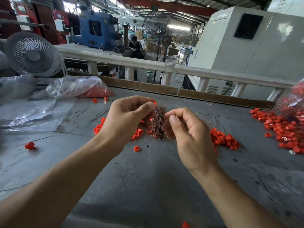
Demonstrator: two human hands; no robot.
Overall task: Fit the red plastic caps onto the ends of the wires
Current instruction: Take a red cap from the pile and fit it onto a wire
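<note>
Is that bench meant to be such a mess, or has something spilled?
It does look scattered. Red caps lie loose in heaps across the grey table, one stray cap sits far off to the left, and thin loose wires are strewn beside the clear bag of caps. Nothing looks broken.

Daylit factory hall (164,7), white railing (148,65)
</note>
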